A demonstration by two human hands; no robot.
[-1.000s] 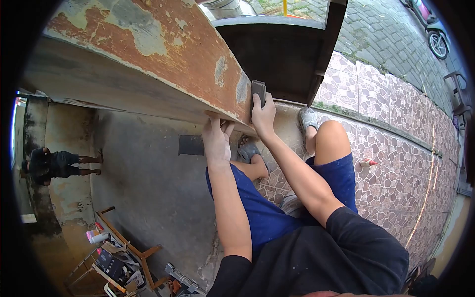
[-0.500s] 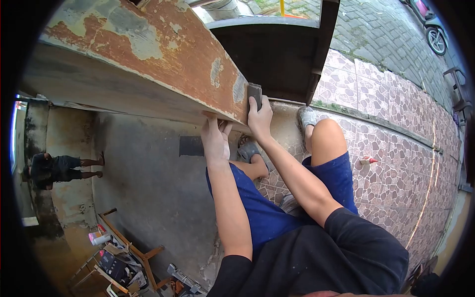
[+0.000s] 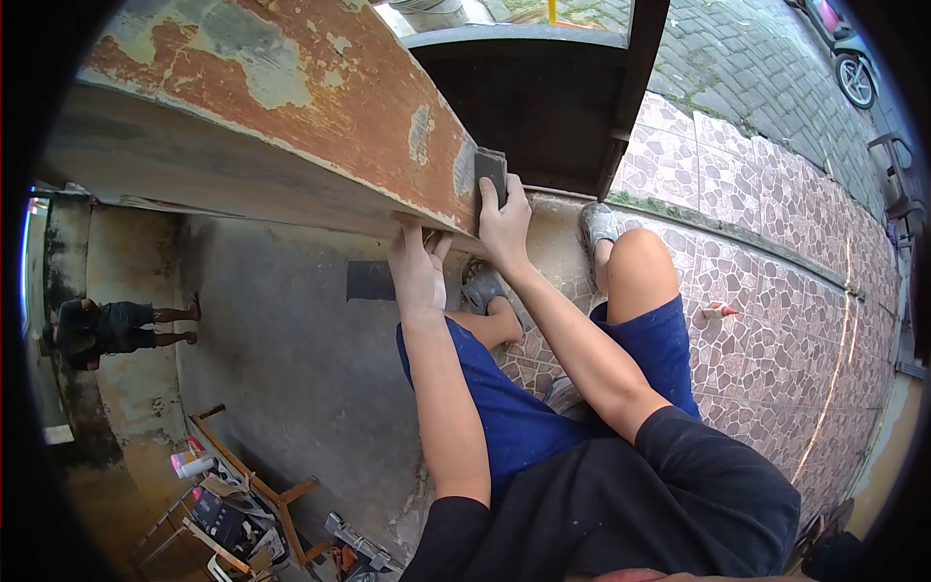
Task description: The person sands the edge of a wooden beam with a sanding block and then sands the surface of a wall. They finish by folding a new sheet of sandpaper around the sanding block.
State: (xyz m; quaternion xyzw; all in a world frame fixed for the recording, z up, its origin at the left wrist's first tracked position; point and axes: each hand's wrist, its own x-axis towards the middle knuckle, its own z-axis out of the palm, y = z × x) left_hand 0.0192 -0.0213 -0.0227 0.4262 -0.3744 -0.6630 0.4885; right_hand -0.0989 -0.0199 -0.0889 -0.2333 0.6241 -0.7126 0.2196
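In the head view, my right hand (image 3: 504, 225) grips a dark grey sanding block (image 3: 492, 171), with its fingers wrapped round it. The block lies against the end of a wall (image 3: 359, 107) with peeling orange paint and grey patches. My left hand (image 3: 419, 270) rests on the wall's lower edge, holding nothing that I can see. Its fingers are partly apart, and some fingertips are hidden against the surface. Below the wrist of that hand, a dark rectangular sheet (image 3: 369, 281) lies on the concrete floor.
A red-tipped white bottle (image 3: 720, 310) lies on the patterned tiles (image 3: 756, 369). A wooden frame with boxes and clutter (image 3: 238, 514) stands lower left. Another person (image 3: 107, 330) stands at the far left. A dark panel (image 3: 533, 116) adjoins the wall; a motorbike (image 3: 853, 73) stands at upper right.
The sanding block in my right hand has shifted a little up and left, and more of its face shows. My left hand stays at the wall's edge, slightly further left in view.
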